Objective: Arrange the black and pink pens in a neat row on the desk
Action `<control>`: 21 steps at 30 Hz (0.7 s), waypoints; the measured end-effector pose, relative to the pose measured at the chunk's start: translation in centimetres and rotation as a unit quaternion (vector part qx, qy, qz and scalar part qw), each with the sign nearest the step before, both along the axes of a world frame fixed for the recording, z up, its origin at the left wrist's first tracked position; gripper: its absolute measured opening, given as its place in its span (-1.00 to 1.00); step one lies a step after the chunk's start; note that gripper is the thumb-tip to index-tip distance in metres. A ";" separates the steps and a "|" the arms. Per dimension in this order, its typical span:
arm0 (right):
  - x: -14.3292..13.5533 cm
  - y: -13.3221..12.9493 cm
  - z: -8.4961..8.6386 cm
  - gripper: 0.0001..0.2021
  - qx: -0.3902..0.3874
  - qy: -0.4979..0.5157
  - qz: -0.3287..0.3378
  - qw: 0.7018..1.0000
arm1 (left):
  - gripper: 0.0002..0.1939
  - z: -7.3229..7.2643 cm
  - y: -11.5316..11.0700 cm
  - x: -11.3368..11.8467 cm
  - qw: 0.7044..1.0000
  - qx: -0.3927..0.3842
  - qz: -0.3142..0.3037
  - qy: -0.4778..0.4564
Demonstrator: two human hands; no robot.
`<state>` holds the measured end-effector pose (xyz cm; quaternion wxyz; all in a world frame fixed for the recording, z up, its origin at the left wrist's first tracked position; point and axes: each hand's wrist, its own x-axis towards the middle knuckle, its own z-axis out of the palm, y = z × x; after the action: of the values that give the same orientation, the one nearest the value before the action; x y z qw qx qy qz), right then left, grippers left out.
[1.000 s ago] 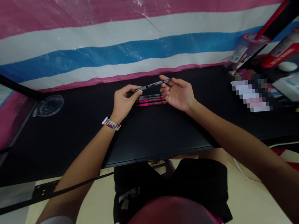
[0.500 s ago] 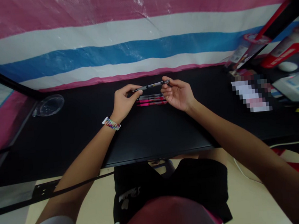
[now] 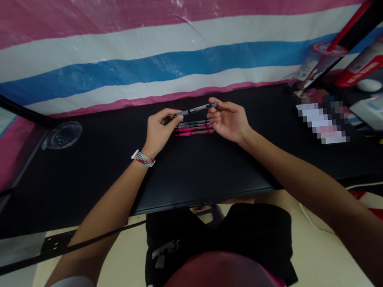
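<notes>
A: What do we have in the hands?

B: We see the left hand [image 3: 158,132] and right hand [image 3: 230,121] both pinching one grey pen [image 3: 193,110], each at one end. Left fingertips [image 3: 176,115] close on the left end, right fingertips [image 3: 213,107] close on the right end. The pen runs between them, slightly tilted, right end higher, lifted off the desk [image 3: 194,170].

A: Anything under it?

B: We count more pens [image 3: 193,128] lying flat on the desk just below the fingers, side by side, pink ones nearest us, a darker one behind. They sit between the two hands; whether the palms touch them we cannot tell.

A: Wrist?

B: We note a multicoloured band [image 3: 142,158] on the left wrist.

A: Further out?

B: We log a clear dish [image 3: 62,135] well left of the left fingers, and boxes [image 3: 376,111] well right of the right fingers. A striped sheet [image 3: 171,60] hangs beyond the fingertips.
</notes>
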<state>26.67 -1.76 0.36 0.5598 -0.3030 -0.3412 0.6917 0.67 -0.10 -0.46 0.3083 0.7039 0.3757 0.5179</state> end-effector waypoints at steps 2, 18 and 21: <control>0.1 0.0 0.0 -0.69 0.006 0.006 0.004 1.000 | -0.81 0.0 0.0 0.0 1.000 -0.001 -0.001 -0.004; 0.7 0.5 0.1 -0.63 0.108 -0.173 -0.060 0.977 | -0.83 0.2 0.2 -0.1 1.000 0.004 0.013 0.004; 1.0 0.9 -0.6 -0.74 0.194 -0.286 -0.127 0.930 | -0.84 0.0 0.4 -0.4 0.998 0.019 0.043 0.037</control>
<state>27.65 -0.84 -0.20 0.5691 -0.4144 -0.5729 0.4197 0.30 0.31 -0.49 0.2581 0.7113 0.4070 0.5116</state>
